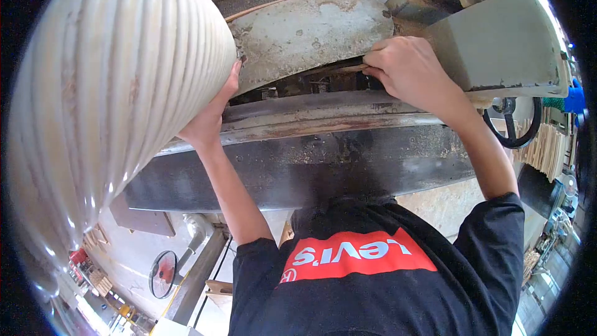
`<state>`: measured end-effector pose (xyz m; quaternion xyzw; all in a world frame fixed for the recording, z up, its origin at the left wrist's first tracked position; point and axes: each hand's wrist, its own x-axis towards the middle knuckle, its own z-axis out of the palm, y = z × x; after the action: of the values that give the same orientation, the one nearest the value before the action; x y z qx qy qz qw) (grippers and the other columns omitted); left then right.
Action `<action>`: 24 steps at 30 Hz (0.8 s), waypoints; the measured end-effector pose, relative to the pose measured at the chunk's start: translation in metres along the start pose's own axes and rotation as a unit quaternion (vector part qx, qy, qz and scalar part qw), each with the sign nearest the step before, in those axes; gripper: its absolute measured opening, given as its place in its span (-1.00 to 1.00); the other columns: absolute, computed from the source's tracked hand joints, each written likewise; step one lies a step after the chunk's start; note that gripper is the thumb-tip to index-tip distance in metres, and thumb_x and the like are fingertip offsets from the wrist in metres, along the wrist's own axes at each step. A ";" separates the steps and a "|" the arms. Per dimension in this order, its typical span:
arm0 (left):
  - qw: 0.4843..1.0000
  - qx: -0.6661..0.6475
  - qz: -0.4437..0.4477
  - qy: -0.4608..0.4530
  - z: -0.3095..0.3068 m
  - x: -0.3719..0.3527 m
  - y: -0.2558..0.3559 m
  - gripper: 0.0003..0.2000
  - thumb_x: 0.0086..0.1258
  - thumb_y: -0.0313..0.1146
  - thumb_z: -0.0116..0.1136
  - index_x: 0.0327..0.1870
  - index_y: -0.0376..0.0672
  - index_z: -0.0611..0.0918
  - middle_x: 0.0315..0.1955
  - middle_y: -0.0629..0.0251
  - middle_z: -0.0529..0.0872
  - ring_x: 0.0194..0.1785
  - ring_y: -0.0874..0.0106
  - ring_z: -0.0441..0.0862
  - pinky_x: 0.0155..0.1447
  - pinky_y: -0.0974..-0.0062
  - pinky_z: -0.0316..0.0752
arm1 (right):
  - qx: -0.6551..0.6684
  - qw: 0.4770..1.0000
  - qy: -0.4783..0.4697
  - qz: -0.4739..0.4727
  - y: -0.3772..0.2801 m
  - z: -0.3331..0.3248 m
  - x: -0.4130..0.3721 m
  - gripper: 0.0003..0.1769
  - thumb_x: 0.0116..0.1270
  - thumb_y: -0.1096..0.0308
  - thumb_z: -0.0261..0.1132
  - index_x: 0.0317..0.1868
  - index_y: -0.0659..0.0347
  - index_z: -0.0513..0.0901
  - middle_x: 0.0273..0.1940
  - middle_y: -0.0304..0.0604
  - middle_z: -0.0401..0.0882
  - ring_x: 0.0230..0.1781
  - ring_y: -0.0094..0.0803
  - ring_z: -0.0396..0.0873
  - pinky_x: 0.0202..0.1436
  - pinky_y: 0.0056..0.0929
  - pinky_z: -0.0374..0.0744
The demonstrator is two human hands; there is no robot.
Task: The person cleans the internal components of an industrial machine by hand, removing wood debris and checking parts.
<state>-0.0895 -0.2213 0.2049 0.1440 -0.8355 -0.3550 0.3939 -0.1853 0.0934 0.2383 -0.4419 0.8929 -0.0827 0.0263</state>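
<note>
A pale grey, stained metal cover plate [311,31] lies over a dark slot in a machine. My right hand [407,71] is at the plate's right end, fingers pinched together on a thin wood strip [342,70] that runs along the slot. My left hand [211,112] is by the plate's left end, against the ribbed hose. Its thumb points up beside the plate's edge; the other fingers are hidden, so I cannot see what it holds. Dark metal parts [319,86] show inside the slot.
A large ribbed white hose [118,87] fills the left side. A dark machine table [298,165] with sawdust lies before my body. To the right are a grey housing [504,43], a black handwheel [516,123] and stacked wood strips [547,149]. A fan [163,274] stands lower left.
</note>
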 end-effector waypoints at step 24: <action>0.992 -0.094 0.084 0.025 0.004 0.000 -0.002 -0.38 -0.10 -0.38 0.78 0.06 -0.29 0.72 -0.08 0.22 0.83 -0.07 0.40 0.77 0.06 0.33 0.73 | -0.010 0.999 -0.006 0.030 -0.009 -0.001 0.001 -0.93 0.09 0.53 0.29 -0.48 0.33 0.71 -0.42 0.19 0.68 -0.29 0.14 0.73 -0.18 0.02 0.67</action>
<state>-0.0927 -0.2204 0.2018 0.0445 -0.7976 -0.3939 0.4546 -0.1789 0.0871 0.2408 -0.4152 0.9065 -0.0702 0.0301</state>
